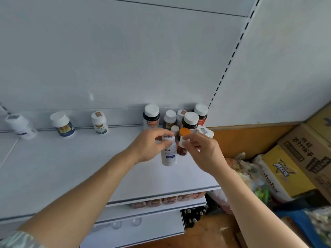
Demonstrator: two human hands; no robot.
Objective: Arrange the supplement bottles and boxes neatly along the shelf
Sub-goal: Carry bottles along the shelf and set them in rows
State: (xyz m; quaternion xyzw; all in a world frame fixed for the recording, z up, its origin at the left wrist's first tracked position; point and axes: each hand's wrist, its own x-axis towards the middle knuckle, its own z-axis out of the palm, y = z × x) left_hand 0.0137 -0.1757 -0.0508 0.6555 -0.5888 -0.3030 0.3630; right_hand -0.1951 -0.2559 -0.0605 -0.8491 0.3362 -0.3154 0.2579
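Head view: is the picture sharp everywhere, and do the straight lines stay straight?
Head view: sharpest at the centre, around the left hand on the white bottle; the leftmost bottle and the bags at the lower right are smeared; the shelf edge and the slotted upright slant, wide-angle distortion; soft, even light.
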